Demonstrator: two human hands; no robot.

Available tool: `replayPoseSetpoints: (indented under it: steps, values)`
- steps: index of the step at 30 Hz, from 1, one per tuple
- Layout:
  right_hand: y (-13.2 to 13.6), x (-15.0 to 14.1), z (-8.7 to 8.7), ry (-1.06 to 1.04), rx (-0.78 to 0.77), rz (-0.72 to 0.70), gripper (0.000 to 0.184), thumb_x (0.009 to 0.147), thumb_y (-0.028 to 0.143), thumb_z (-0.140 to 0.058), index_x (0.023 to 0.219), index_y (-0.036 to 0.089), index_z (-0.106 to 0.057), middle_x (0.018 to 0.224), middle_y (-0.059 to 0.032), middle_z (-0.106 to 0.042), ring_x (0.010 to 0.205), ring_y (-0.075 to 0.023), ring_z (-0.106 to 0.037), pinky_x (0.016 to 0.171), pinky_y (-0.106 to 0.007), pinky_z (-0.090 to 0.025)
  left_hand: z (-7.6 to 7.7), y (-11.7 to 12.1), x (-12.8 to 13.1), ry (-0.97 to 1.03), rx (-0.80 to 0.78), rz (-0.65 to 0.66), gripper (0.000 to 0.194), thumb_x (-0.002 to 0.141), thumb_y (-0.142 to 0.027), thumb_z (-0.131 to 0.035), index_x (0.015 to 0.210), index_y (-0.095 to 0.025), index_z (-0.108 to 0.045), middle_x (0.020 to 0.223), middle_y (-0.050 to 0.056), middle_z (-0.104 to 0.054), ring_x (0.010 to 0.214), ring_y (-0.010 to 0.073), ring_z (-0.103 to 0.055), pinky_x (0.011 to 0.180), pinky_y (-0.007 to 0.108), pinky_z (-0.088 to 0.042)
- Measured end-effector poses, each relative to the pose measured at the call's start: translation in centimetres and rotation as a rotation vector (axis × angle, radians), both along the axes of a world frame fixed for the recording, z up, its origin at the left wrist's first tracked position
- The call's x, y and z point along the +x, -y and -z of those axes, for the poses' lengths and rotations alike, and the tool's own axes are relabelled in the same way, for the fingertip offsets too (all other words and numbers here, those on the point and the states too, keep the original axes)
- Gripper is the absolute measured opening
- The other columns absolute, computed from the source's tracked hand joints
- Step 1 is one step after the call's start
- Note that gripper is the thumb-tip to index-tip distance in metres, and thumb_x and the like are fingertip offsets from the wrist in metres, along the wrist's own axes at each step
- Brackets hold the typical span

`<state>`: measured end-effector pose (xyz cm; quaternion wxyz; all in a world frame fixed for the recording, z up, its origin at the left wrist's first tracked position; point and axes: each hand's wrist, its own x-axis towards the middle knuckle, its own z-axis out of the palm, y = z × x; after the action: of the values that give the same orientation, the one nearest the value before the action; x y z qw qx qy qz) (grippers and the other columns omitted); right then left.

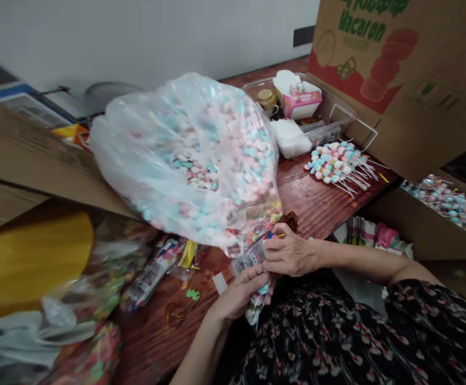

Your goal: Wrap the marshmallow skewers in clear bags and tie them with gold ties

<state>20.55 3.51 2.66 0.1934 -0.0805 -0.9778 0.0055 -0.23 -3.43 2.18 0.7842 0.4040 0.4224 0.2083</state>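
Note:
My left hand (239,291) and my right hand (289,250) meet at the near edge of a reddish wooden table (317,203). Both are closed on a small clear packet (251,258) with printed text and pastel sweets inside. The left hand holds it from below; the right hand's fingers pinch its upper end. Just behind them lies a big clear plastic bag (193,160) stuffed with pink, blue and white marshmallows.
Marshmallow skewers (337,163) lie at the right of the table. Behind them is a clear tray (333,115) with a pink box (301,99), a jar and white pads. Cardboard boxes (409,69) stand right and left. Packets of sweets (153,272) lie left.

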Motion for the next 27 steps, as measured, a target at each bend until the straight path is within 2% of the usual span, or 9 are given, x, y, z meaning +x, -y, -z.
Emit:
replayPoseSetpoints:
  steps: [6, 8, 11, 14, 16, 18, 20, 24, 27]
  values:
    - [2.1, -0.7, 0.9, 0.237, -0.364, 0.313, 0.009, 0.085, 0.021, -0.055, 0.081, 0.016, -0.062, 0.084, -0.0064, -0.066, 0.090, -0.0213, -0.048, 0.080, -0.039, -0.027, 0.2, 0.9, 1.2, -0.632, 0.776, 0.010, 0.023, 0.090, -0.034, -0.049, 0.086, -0.019, -0.065, 0.079, 0.006, -0.063, 0.073, 0.0182, -0.055, 0.071, 0.030, -0.044]
    - [2.9, -0.6, 1.1, 0.215, -0.502, 0.397, 0.015, 0.089, 0.024, -0.053, 0.082, 0.016, -0.063, 0.084, -0.0052, -0.067, 0.088, -0.0190, -0.049, 0.076, -0.036, -0.027, 0.4, 1.3, 1.4, -0.728, 0.888, -0.007, 0.021, 0.090, -0.029, -0.048, 0.087, -0.019, -0.066, 0.079, 0.006, -0.064, 0.072, 0.0186, -0.056, 0.072, 0.031, -0.043]
    - [3.6, -0.1, 1.0, 0.030, -0.459, 0.464, 0.020, 0.096, 0.028, -0.047, 0.097, 0.020, -0.065, 0.096, -0.0049, -0.069, 0.095, -0.0187, -0.051, 0.078, -0.037, -0.027, 0.5, 1.3, 1.4, -0.632, 0.805, -0.099, 0.022, 0.089, -0.031, -0.051, 0.080, -0.019, -0.066, 0.073, 0.005, -0.062, 0.068, 0.0170, -0.055, 0.069, 0.029, -0.044]
    - [3.3, 0.7, 0.7, -0.144, -0.226, 0.362, 0.024, 0.096, 0.029, -0.049, 0.116, 0.027, -0.060, 0.109, -0.0035, -0.068, 0.109, -0.0217, -0.049, 0.086, -0.042, -0.025, 0.2, 0.6, 1.0, -0.329, 0.389, -0.141, 0.024, 0.086, -0.039, -0.057, 0.080, -0.018, -0.066, 0.069, 0.002, -0.062, 0.056, 0.0126, -0.052, 0.056, 0.023, -0.042]
    - [2.6, 1.1, 0.7, -0.175, -0.128, 0.233, 0.020, 0.095, 0.027, -0.049, 0.111, 0.026, -0.062, 0.098, -0.0011, -0.069, 0.106, -0.0207, -0.051, 0.089, -0.044, -0.024, 0.0, 0.1, 0.8, -0.151, 0.096, -0.100, 0.027, 0.082, -0.043, -0.063, 0.077, -0.016, -0.065, 0.064, 0.001, -0.062, 0.045, 0.0090, -0.047, 0.045, 0.020, -0.034]
    - [1.8, 1.3, 0.8, -0.135, -0.092, 0.119, 0.014, 0.092, 0.022, -0.050, 0.095, 0.022, -0.064, 0.080, 0.0007, -0.066, 0.094, -0.0191, -0.052, 0.089, -0.045, -0.024, 0.1, -0.1, 0.9, -0.076, -0.037, -0.056, 0.031, 0.078, -0.046, -0.067, 0.073, -0.016, -0.064, 0.062, 0.002, -0.063, 0.042, 0.0079, -0.047, 0.042, 0.019, -0.030]
    - [1.0, 1.2, 0.9, -0.045, -0.107, 0.046, 0.011, 0.087, 0.018, -0.053, 0.081, 0.019, -0.062, 0.073, 0.0009, -0.063, 0.086, -0.0182, -0.051, 0.088, -0.045, -0.025, 0.3, -0.1, 1.2, -0.105, 0.013, -0.063, 0.032, 0.078, -0.047, -0.068, 0.074, -0.016, -0.067, 0.065, 0.003, -0.064, 0.046, 0.0094, -0.050, 0.046, 0.019, -0.034]
    - [-1.6, 1.0, 0.4, 0.145, -0.289, 0.043, 0.012, 0.085, 0.019, -0.055, 0.078, 0.021, -0.064, 0.078, 0.0001, -0.066, 0.085, -0.0175, -0.050, 0.083, -0.039, -0.027, 0.8, -0.1, 1.9, -0.375, 0.492, -0.184, 0.023, 0.083, -0.039, -0.065, 0.076, -0.019, -0.074, 0.069, 0.004, -0.066, 0.063, 0.0146, -0.057, 0.063, 0.024, -0.044]
    - [-6.5, 2.2, -0.7, 0.162, -0.398, 0.258, 0.021, 0.090, 0.023, -0.049, 0.083, 0.022, -0.069, 0.086, -0.0022, -0.068, 0.086, -0.0168, -0.053, 0.082, -0.035, -0.030, 1.2, -0.2, 1.5, -0.504, 0.707, -0.241, 0.018, 0.083, -0.032, -0.063, 0.075, -0.021, -0.075, 0.065, 0.003, -0.065, 0.063, 0.0152, -0.057, 0.065, 0.025, -0.044]
